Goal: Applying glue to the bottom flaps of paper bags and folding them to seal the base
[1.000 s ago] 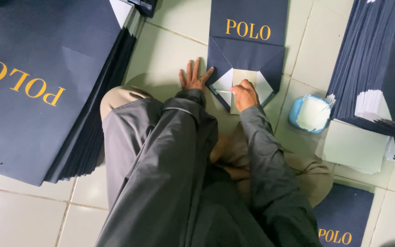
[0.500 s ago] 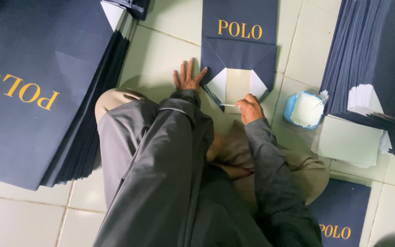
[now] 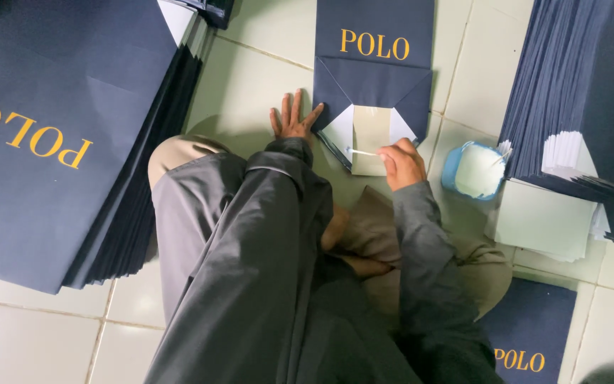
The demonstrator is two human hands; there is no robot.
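Note:
A navy paper bag (image 3: 374, 71) with gold lettering lies flat on the tiled floor, its bottom flaps folded open to show a white inside and a pale card insert (image 3: 370, 135). My left hand (image 3: 291, 119) presses flat on the floor at the bag's lower left corner, fingers spread. My right hand (image 3: 401, 162) grips a thin white stick (image 3: 362, 151) whose tip touches the insert. A small blue tub of white paste (image 3: 475, 171) stands just right of that hand.
A tall stack of navy bags (image 3: 58, 142) lies at left, another stack (image 3: 591, 99) at right with pale card sheets (image 3: 541, 220) beneath it. One more navy bag (image 3: 531, 327) lies at bottom right. My grey-sleeved arms and crossed legs fill the centre.
My right hand has drawn back from the flaps toward me and now holds the stick against the insert. The flaps stand wider open. The left hand has stayed flat.

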